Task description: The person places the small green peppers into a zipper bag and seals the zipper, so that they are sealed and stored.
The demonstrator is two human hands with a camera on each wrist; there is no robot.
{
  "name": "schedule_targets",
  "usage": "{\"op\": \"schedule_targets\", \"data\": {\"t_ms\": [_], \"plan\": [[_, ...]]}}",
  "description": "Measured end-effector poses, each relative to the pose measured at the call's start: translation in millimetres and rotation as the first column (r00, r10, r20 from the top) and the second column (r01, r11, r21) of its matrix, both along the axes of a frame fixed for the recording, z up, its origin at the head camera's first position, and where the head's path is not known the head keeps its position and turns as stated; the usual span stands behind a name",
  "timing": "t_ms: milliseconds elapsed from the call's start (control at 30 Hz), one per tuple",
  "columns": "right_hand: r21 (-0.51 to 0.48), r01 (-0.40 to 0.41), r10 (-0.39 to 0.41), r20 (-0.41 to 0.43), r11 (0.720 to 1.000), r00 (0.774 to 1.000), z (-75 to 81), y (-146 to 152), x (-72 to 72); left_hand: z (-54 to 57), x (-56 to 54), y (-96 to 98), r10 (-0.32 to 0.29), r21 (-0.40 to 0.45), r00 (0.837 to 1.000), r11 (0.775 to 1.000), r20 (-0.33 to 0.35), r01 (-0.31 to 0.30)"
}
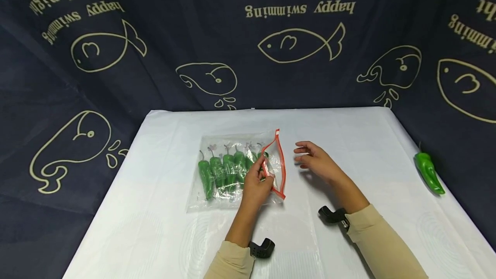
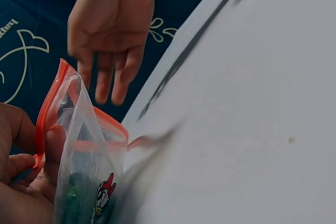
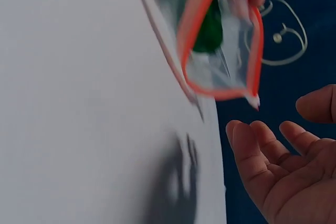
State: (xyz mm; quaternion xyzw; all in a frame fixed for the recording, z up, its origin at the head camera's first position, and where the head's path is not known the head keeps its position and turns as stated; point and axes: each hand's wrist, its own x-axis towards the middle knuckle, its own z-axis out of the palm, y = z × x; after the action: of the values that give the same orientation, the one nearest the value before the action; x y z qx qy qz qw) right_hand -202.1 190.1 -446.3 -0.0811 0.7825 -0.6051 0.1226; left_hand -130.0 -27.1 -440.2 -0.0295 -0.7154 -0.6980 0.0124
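Observation:
A clear zip bag (image 1: 232, 141) with a red-orange zip edge lies on the table, several green peppers (image 1: 228, 168) in a row inside it. My left hand (image 1: 257, 188) pinches the bag's near zip edge between thumb and fingers; the mouth gapes toward the right. In the left wrist view, the bag (image 2: 86, 145) carries a printed cartoon duck. My right hand (image 1: 319, 162) hovers to the right of the mouth, fingers loosely bent, holding nothing and apart from the bag. In the right wrist view, one pepper (image 3: 211, 27) shows through the open mouth.
Another green pepper (image 1: 429, 171) lies alone near the table's right edge. The white-covered table (image 1: 155, 227) meets a dark blue cloth (image 1: 162, 20) printed with fish and whales at its back and sides.

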Motion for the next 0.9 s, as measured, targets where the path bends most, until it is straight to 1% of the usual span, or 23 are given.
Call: {"op": "schedule_targets", "data": {"t_ms": [100, 233, 267, 367, 633, 767, 900], "plan": [[0.028, 0.015, -0.014, -0.016, 1.000, 1.000, 4.4, 16, -0.1, -12.7, -6.3, 0.6, 0.010, -0.008, 1.000, 1.000, 0.006, -0.010], [0.050, 0.033, -0.032, -0.027, 0.998, 0.999, 9.2, 36, -0.5, -30.0, -13.3, 1.0, 0.023, 0.011, 1.000, 1.000, 0.010, -0.023], [0.058, 0.038, -0.037, -0.029, 0.998, 0.999, 10.1, 41, -0.5, -31.7, -13.8, 1.0, 0.025, 0.018, 1.000, 1.000, 0.007, -0.025], [0.085, 0.056, -0.053, -0.035, 0.995, 0.998, 11.1, 56, -0.1, -33.7, -13.9, 0.5, 0.026, 0.026, 1.000, 0.999, 0.005, -0.026], [0.170, 0.101, -0.089, -0.074, 0.980, 0.993, 8.0, 100, 1.3, -33.6, -12.4, 0.9, 0.025, 0.054, 1.000, 0.998, -0.002, -0.025], [0.218, 0.145, -0.118, -0.129, 0.965, 0.985, 6.4, 126, 2.6, -34.9, -12.9, 1.3, 0.024, 0.052, 1.000, 0.998, 0.000, -0.024], [0.260, 0.193, -0.146, -0.189, 0.946, 0.971, 7.9, 149, 7.7, -36.6, -13.7, 2.3, 0.026, 0.052, 1.000, 0.998, -0.013, -0.025]]}}
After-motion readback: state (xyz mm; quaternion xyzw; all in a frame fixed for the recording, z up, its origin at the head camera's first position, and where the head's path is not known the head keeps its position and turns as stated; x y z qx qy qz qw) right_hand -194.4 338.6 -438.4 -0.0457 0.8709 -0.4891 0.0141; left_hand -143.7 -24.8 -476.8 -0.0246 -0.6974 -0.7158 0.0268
